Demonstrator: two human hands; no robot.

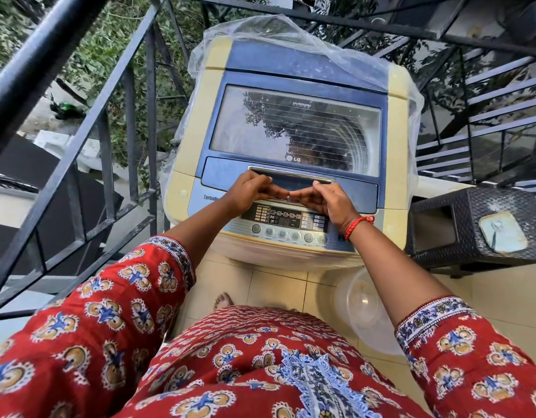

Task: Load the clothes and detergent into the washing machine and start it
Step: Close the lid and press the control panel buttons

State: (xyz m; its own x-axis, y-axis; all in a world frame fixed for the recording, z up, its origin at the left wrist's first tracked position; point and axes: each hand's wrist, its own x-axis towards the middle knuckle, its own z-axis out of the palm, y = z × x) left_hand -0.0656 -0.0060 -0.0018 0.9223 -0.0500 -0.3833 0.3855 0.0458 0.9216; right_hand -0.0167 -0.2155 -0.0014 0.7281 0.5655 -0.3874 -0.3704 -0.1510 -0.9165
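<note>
Both hands sit at the front edge of the washing machine's lid point(294, 128): the left hand point(254, 190) has its fingers curled over the left part of the chrome lid handle point(291, 173), and the right hand point(324, 197) hooks its fingertips at the handle's right end, thumbs almost meeting in the middle above the control panel point(291, 220). Neither hand holds anything loose — they are bent around the handle recess, grasping only the lid. The lid is shut, its glass window showing the drum and a reflection of leaves; a clear plastic cover point(291, 34) is pushed back over the rear of the machine. The handle's long axis runs left to right, straight across the person's front, and the hinge lies at the far side, so the lift would have to go up and away from the body, both hands sharing it about equally. No clothes or detergent can be picked out; a translucent plastic tub point(363, 309) stands on the tiled floor just below the right forearm, and a dark wicker stool point(460, 230) stands beside the machine on the right. Loading, by my reading, has not begun — opening the lid comes first.
</note>
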